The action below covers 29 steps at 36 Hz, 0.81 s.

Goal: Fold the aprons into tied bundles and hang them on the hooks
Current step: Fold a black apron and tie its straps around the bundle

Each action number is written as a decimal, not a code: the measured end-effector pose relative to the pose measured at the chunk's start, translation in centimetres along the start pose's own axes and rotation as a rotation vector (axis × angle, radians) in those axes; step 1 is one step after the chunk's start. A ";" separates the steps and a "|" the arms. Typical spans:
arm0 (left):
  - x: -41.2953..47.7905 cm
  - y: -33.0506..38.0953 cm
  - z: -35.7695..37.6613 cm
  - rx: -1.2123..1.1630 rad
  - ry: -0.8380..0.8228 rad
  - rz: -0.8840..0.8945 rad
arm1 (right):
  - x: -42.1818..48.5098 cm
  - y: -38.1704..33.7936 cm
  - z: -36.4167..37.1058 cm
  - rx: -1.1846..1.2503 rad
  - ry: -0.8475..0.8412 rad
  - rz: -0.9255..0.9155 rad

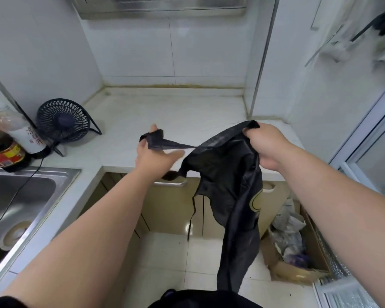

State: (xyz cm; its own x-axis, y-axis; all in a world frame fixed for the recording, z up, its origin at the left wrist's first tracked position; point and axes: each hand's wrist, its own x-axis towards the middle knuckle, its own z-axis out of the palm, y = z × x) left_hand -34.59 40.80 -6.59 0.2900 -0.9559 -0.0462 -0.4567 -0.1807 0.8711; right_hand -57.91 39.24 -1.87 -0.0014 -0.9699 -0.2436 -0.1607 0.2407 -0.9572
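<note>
head view: apron (229, 174) gripped by right hand (265, 147), strap (165, 144) over left fingers (152, 130).

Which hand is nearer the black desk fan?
Left. The left hand is over the counter just right of the fan; the right hand grips the apron farther right.

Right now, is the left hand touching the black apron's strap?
Touching. The head view shows the strap of the apron looped over the fingers of the left hand and stretched taut from there.
</note>
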 end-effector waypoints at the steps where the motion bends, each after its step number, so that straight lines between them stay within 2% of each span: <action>1: -0.4 -0.1 0.2 0.192 -0.082 0.011 | -0.1 -0.4 0.1 0.044 -0.037 0.025; 5: -1.3 0.3 1.3 0.265 -0.407 0.029 | -0.6 -1.2 0.7 0.098 -0.166 0.130; 6: -1.7 0.5 1.4 0.272 -0.430 0.047 | -0.7 -1.3 0.8 0.106 -0.178 0.148; 8: -1.7 0.7 1.2 0.207 -0.454 0.048 | -0.6 -1.3 0.9 0.139 -0.160 0.169; 11: -2.1 0.3 0.8 -0.036 -0.584 -0.128 | -0.2 -1.2 0.8 0.227 -0.098 0.193; 14: -2.1 -0.7 0.9 -0.074 -0.794 -0.199 | 0.3 -1.0 0.4 0.266 -0.043 0.199; 16: -2.5 -0.7 1.3 -0.033 -0.818 -0.197 | 0.6 -0.9 0.2 0.261 -0.041 0.197; 20: -2.7 -0.2 2.7 0.273 -0.692 0.017 | 0.9 -1.0 -0.2 0.222 -0.064 0.176; 24: -1.7 0.1 2.6 0.170 -0.259 0.056 | 0.8 -1.1 -1.3 0.112 -0.122 0.062; 27: -1.0 1.0 1.8 0.147 -0.016 0.098 | 0.4 -0.9 -2.6 -0.082 -0.200 -0.078; 29: -0.8 1.8 1.6 0.027 0.088 0.091 | 0.4 -0.7 -2.9 -0.281 -0.191 -0.156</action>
State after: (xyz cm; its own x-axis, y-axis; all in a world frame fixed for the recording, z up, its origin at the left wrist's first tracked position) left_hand -37.00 40.84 -5.78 0.3181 -0.9449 0.0768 -0.5071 -0.1012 0.8559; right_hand -60.70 38.57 -0.84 0.2239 -0.9632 -0.1485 -0.4090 0.0455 -0.9114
